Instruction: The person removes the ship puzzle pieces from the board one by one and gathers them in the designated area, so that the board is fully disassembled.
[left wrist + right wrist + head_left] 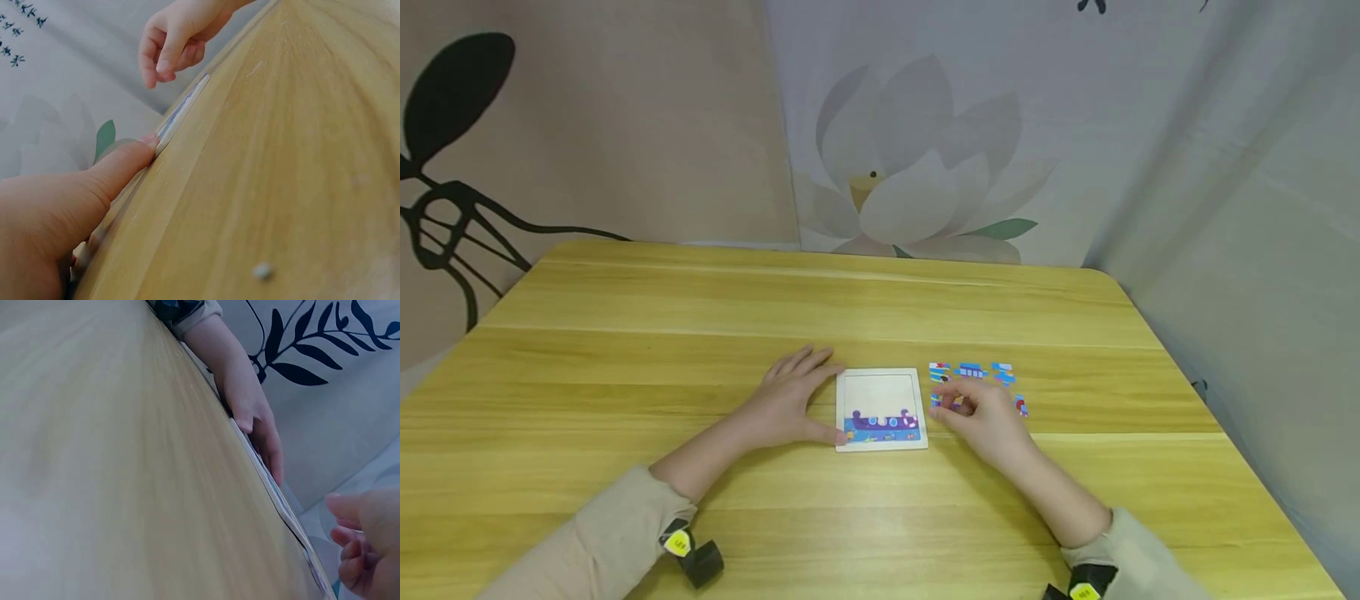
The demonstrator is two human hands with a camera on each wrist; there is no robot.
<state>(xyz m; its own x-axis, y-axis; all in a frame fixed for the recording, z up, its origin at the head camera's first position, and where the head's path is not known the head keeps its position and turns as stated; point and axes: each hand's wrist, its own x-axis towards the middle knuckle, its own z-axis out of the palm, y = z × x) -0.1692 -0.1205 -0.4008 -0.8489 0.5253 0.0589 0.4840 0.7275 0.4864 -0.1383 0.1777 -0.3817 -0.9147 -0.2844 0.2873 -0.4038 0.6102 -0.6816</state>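
Observation:
In the head view a square jigsaw tray (882, 445) with a pale rim lies on the table. Its lower part carries fitted pieces (880, 427) in purple and blue; the upper part shows bare board. My left hand (790, 402) rests at the tray's left side, thumb on the lower left corner and forefinger by the upper left one, fingers fairly straight. Over loose puzzle pieces (972, 371) right of the tray hovers my right hand (981, 414), fingers loosely bent. No piece shows between its thumb (340, 506) and fingers in the right wrist view. Some pieces are hidden beneath it.
The wooden table (700, 292) runs back to a fabric backdrop (940, 125) with a printed flower. Another curtain (1247, 208) hangs along the right side. Both wrists wear small black cameras (702, 563).

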